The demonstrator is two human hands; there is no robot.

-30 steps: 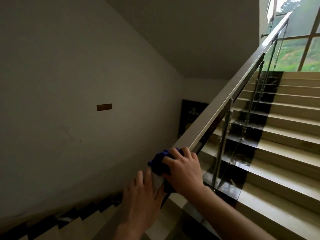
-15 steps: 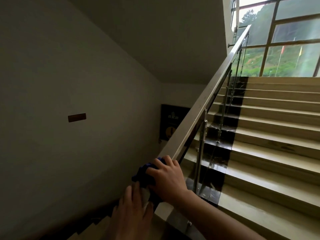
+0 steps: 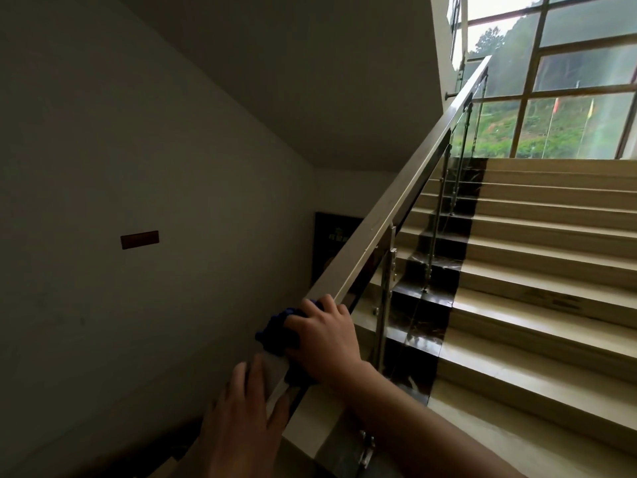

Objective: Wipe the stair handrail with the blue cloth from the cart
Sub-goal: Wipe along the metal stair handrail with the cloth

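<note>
A flat metal handrail (image 3: 396, 208) climbs from the lower middle up to the right toward a window. My right hand (image 3: 322, 338) presses a bunched blue cloth (image 3: 275, 331) onto the rail's low end, fingers curled over the cloth. Just below it, my left hand (image 3: 241, 429) rests on the rail, palm down with fingers spread, holding nothing. Part of the cloth is hidden under my right hand.
Beige steps (image 3: 534, 305) with a dark stripe rise to the right behind glass panels and steel posts (image 3: 387, 288). A plain wall (image 3: 138, 150) with a small brown plate (image 3: 139, 239) stands on the left. A large window (image 3: 568, 98) lights the top.
The view has tilted up and left, showing more of the window. Both hands hold about the same spot on the rail, the right still pressing the cloth.
</note>
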